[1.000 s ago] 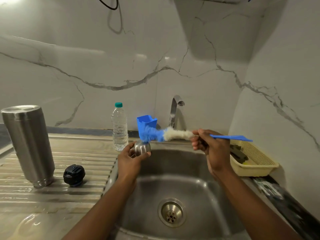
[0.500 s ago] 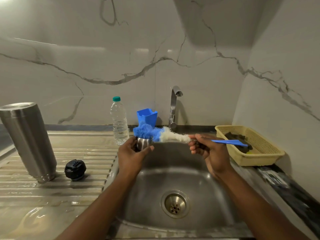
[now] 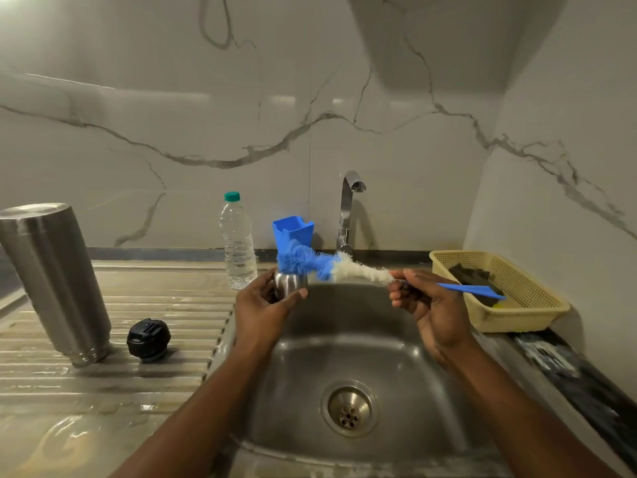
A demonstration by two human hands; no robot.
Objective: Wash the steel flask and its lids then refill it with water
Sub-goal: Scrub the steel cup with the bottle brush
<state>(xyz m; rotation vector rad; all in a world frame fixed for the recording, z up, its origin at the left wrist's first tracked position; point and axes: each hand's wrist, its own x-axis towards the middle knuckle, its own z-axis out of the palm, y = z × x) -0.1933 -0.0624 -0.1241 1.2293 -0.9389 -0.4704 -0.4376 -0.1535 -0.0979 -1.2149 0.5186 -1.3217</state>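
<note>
The steel flask [image 3: 55,281] stands upside down on the wet draining board [image 3: 113,377] at the left. Its black inner lid [image 3: 149,339] lies beside it. My left hand [image 3: 263,305] grips the small steel cup lid [image 3: 291,283] over the sink's back left corner. My right hand [image 3: 425,301] holds the blue handle of a bottle brush [image 3: 331,265]. The brush's blue bristle end sits in the mouth of the cup lid.
A steel sink [image 3: 406,426] with a round drain [image 3: 349,408] lies below my hands. Behind it are a tap [image 3: 348,208], a blue plastic holder [image 3: 293,232] and a clear water bottle [image 3: 238,241]. A yellow basket [image 3: 537,305] with a dark scrubber sits at right.
The brush's blue end has come down onto the cup lid's mouth. My view has tilted, so the sink and both hands sit a little lower and the basket shows fully.
</note>
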